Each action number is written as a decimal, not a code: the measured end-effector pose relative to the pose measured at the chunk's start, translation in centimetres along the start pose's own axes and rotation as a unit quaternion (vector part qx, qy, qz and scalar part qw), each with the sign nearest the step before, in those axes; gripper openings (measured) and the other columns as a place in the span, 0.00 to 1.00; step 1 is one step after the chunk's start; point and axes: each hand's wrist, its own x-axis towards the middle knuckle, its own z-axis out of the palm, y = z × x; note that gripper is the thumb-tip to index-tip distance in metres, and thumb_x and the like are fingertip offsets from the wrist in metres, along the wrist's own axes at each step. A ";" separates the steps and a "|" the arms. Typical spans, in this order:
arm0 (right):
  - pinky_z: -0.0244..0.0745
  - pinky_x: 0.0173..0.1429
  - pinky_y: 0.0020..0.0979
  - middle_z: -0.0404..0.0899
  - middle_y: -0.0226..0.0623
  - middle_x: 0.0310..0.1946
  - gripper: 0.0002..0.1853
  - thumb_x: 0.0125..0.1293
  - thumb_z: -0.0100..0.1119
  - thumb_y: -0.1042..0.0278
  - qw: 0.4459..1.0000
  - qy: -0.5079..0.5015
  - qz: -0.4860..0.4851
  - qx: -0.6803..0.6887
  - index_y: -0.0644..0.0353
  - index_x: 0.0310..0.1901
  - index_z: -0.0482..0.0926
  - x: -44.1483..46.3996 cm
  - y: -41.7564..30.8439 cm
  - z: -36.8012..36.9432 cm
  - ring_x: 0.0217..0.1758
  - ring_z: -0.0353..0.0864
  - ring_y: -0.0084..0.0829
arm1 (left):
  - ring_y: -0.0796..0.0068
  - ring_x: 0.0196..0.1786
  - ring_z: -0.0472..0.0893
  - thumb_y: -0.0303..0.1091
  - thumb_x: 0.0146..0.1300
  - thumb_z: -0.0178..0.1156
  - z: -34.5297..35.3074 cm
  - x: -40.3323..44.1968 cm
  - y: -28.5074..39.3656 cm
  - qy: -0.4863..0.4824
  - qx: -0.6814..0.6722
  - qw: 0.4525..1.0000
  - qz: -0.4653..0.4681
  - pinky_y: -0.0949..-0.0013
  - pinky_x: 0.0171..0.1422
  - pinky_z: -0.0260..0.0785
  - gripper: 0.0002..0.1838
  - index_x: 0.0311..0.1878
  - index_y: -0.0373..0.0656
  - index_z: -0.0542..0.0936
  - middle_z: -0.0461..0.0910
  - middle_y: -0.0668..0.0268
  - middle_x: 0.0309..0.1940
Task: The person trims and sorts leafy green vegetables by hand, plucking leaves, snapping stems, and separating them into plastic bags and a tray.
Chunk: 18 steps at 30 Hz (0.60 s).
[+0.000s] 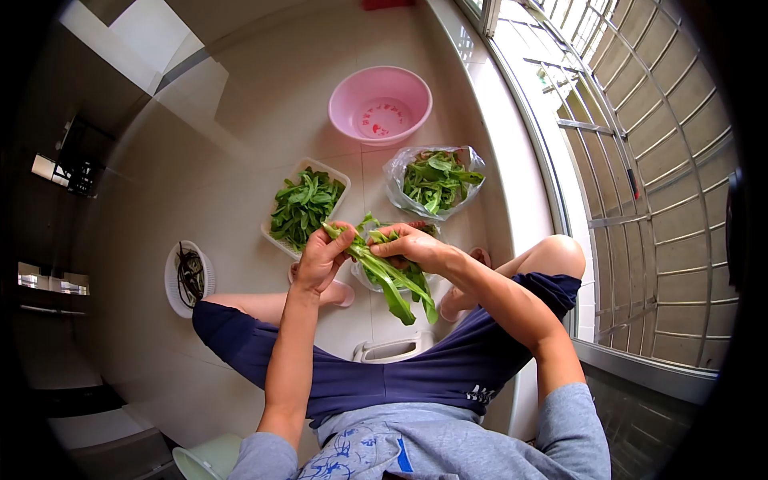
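Observation:
My left hand (323,254) is closed around the stem end of a bunch of long-leaved greens (394,290), whose leaves hang down to the right between my knees. Close beside it, my right hand (414,246) pinches the same greens near their upper part with thumb and fingers. Under my hands, mostly hidden, lies another clear plastic bag (365,277) with greens in it. Just beyond my left hand, a white rectangular tray (344,181) holds a heap of loose green leaves (306,205). Past my right hand, an open clear bag (395,171) contains more leafy greens (438,181).
A pink basin (342,104) with a red print inside stands farther out on the tiled floor. At left is a white basket (210,274) holding dark, stringy pieces. A low stool (392,349) shows between my thighs. A barred window (640,192) runs along the right.

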 end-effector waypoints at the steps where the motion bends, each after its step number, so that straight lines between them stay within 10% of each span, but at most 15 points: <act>1: 0.49 0.18 0.15 0.64 0.22 0.15 0.05 0.55 0.52 0.67 1.000 -0.001 0.000 0.000 0.58 0.30 0.72 0.0 0.0 0.1 0.15 0.57 0.13 | 0.80 0.31 0.72 0.32 0.55 0.53 0.0 0.0 0.0 -0.016 -0.001 1.000 0.003 0.76 0.37 0.67 0.06 0.34 0.41 0.72 0.72 0.70 0.28; 18: 0.64 0.29 0.21 0.72 0.28 0.21 0.13 0.53 0.55 0.62 0.946 0.036 -0.115 -0.301 0.65 0.35 0.75 -1.4 -1.9 1.4 0.25 0.66 0.15 | 0.82 0.32 0.71 0.31 0.54 0.54 -0.2 -0.3 0.2 -0.031 0.028 0.999 0.016 0.79 0.37 0.64 0.06 0.34 0.41 0.71 0.71 0.70 0.28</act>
